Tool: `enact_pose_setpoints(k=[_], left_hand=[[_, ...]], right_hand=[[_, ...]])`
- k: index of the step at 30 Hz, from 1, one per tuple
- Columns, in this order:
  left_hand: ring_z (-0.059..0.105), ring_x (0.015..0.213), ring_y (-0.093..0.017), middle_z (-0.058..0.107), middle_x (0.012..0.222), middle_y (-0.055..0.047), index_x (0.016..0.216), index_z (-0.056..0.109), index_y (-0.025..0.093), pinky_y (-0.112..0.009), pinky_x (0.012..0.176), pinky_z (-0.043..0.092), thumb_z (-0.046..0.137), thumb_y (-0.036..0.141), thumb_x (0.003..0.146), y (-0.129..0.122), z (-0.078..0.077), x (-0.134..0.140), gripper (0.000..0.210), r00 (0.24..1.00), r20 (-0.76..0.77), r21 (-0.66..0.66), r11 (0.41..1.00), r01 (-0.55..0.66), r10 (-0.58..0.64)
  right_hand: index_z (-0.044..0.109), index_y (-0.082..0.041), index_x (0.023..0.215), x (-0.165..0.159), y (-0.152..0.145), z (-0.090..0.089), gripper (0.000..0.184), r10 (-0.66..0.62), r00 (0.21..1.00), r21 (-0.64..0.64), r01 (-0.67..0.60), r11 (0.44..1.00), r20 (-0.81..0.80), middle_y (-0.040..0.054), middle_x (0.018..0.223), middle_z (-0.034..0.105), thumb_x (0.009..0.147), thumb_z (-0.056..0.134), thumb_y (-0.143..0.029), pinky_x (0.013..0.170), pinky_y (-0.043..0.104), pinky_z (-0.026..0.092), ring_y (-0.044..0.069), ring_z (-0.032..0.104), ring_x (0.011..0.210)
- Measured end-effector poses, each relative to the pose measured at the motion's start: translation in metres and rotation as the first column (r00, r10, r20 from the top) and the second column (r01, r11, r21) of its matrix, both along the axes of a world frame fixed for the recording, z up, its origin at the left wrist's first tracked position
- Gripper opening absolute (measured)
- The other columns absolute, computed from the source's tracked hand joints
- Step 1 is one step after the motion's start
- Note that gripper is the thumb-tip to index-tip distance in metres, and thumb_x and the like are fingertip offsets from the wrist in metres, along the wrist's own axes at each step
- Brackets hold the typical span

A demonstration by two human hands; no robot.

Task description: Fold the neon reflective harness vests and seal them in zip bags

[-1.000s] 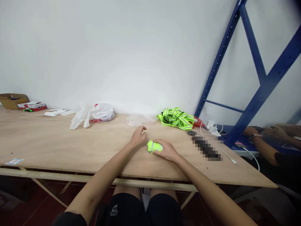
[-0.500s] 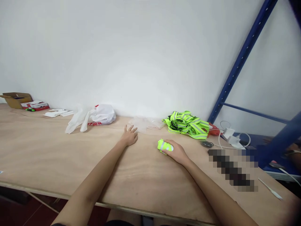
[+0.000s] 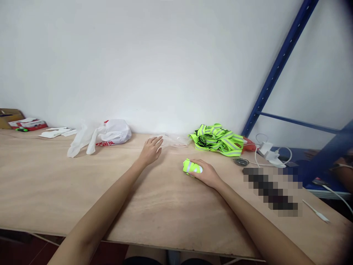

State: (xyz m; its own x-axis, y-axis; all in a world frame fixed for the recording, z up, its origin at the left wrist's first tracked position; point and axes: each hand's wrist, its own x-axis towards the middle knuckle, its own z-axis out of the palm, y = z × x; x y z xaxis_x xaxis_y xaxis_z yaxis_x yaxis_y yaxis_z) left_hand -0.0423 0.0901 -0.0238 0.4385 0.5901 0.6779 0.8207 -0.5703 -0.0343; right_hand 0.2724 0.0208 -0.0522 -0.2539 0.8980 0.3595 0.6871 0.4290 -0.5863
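Observation:
My right hand (image 3: 206, 173) is closed around a folded neon-yellow reflective strap bundle (image 3: 190, 166) with silver bands, low over the wooden table (image 3: 154, 209). My left hand (image 3: 151, 150) holds nothing; its fingers are stretched out and apart, close to the clear plastic bags (image 3: 176, 140) that lie by the wall. Behind my right hand is a loose heap of neon-yellow reflective straps (image 3: 220, 141) with black parts among them.
A white plastic bag (image 3: 117, 131) with red print lies at the back left. Farther left are white papers (image 3: 56, 132), a red-and-white box (image 3: 29, 124) and a cardboard box (image 3: 9, 116). Chargers with white cables (image 3: 273, 156) sit at right beside the blue rack (image 3: 278, 70).
My left hand has lifted off the table, its fingers now reaching over the edge of the clear bags. My right hand keeps its hold on the strap bundle. The view has shifted slightly.

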Motion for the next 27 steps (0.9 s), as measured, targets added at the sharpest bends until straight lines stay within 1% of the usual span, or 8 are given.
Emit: enact_pose_setpoints(k=[5, 8, 11, 13, 15, 18, 22, 27], left_hand=[[0.055, 0.126, -0.027, 0.055, 0.143, -0.013, 0.136, 0.058, 0.023, -0.048, 0.104, 0.049, 0.052, 0.026, 0.095, -0.015, 0.028, -0.002, 0.041, 0.899, 0.393, 0.078, 0.982, 0.174, -0.191], [0.061, 0.119, -0.027, 0.051, 0.145, -0.012, 0.134, 0.062, 0.023, -0.042, 0.093, 0.057, 0.065, 0.039, 0.088, -0.027, 0.050, -0.002, 0.049, 0.592, 0.784, 0.017, 0.960, 0.280, -0.186], [0.065, 0.112, -0.028, 0.059, 0.136, -0.015, 0.130, 0.064, 0.016, -0.041, 0.085, 0.060, 0.078, 0.043, 0.075, -0.041, 0.060, -0.002, 0.062, 0.248, 0.969, -0.101, 0.903, 0.417, -0.006], [0.065, 0.111, -0.030, 0.064, 0.130, -0.016, 0.127, 0.066, 0.012, -0.040, 0.083, 0.059, 0.080, 0.042, 0.073, -0.053, 0.054, -0.005, 0.064, 0.189, 0.973, -0.210, 0.848, 0.488, 0.132], [0.066, 0.111, -0.032, 0.064, 0.131, -0.017, 0.126, 0.067, 0.011, -0.040, 0.081, 0.058, 0.076, 0.045, 0.075, -0.068, 0.040, -0.010, 0.061, 0.271, 0.929, -0.361, 0.777, 0.517, 0.252], [0.064, 0.115, -0.035, 0.060, 0.138, -0.017, 0.135, 0.061, 0.018, -0.046, 0.082, 0.058, 0.063, 0.054, 0.085, -0.093, 0.017, -0.021, 0.062, 0.591, 0.742, -0.619, 0.662, 0.423, 0.316], [0.044, 0.139, -0.036, 0.036, 0.160, -0.009, 0.150, 0.044, 0.034, -0.057, 0.111, 0.040, 0.065, 0.051, 0.086, -0.111, 0.020, -0.025, 0.069, 0.960, 0.281, -0.563, 0.810, 0.166, -0.001], [0.021, 0.151, -0.041, 0.030, 0.163, -0.006, 0.157, 0.023, 0.043, -0.067, 0.119, 0.010, 0.083, 0.068, 0.059, -0.105, 0.054, 0.000, 0.117, 0.864, -0.116, -0.724, 0.637, 0.265, -0.491]], right_hand=[[0.067, -0.025, 0.125, 0.007, 0.005, -0.005, 0.053, -0.021, 0.999, 0.052, 0.019, 0.998, 0.039, 0.0074, 0.130, 0.067, 0.075, 0.075, -0.039, 0.107, 0.046, 0.045, 0.030, 0.060, 0.122], [0.068, -0.025, 0.124, 0.016, 0.011, -0.008, 0.052, -0.016, 0.999, 0.075, 0.013, 0.997, 0.049, 0.0074, 0.129, 0.068, 0.075, 0.074, -0.040, 0.107, 0.048, 0.046, 0.031, 0.061, 0.121], [0.069, -0.026, 0.122, 0.030, 0.019, -0.011, 0.051, -0.042, 0.998, 0.093, 0.038, 0.995, 0.043, 0.0070, 0.128, 0.069, 0.073, 0.075, -0.043, 0.107, 0.050, 0.046, 0.033, 0.061, 0.121], [0.070, -0.027, 0.121, 0.040, 0.025, -0.014, 0.050, -0.068, 0.997, 0.110, 0.064, 0.992, 0.029, 0.0061, 0.127, 0.069, 0.074, 0.074, -0.043, 0.107, 0.051, 0.047, 0.034, 0.061, 0.121], [0.070, -0.027, 0.121, 0.048, 0.029, -0.017, 0.049, -0.085, 0.996, 0.122, 0.082, 0.989, 0.019, 0.0059, 0.128, 0.069, 0.075, 0.073, -0.043, 0.107, 0.051, 0.047, 0.034, 0.061, 0.121], [0.069, -0.027, 0.122, 0.053, 0.031, -0.019, 0.050, -0.103, 0.995, 0.116, 0.101, 0.988, 0.014, 0.0062, 0.128, 0.069, 0.074, 0.074, -0.042, 0.107, 0.050, 0.047, 0.034, 0.061, 0.121], [0.069, -0.027, 0.124, 0.051, 0.029, -0.017, 0.054, -0.103, 0.994, 0.085, 0.102, 0.991, 0.017, 0.0054, 0.128, 0.069, 0.072, 0.076, -0.042, 0.108, 0.049, 0.047, 0.033, 0.060, 0.122], [0.069, -0.029, 0.123, 0.049, 0.026, -0.014, 0.053, -0.110, 0.994, 0.105, 0.109, 0.988, 0.002, 0.0038, 0.129, 0.069, 0.072, 0.077, -0.042, 0.110, 0.049, 0.045, 0.032, 0.060, 0.123]])
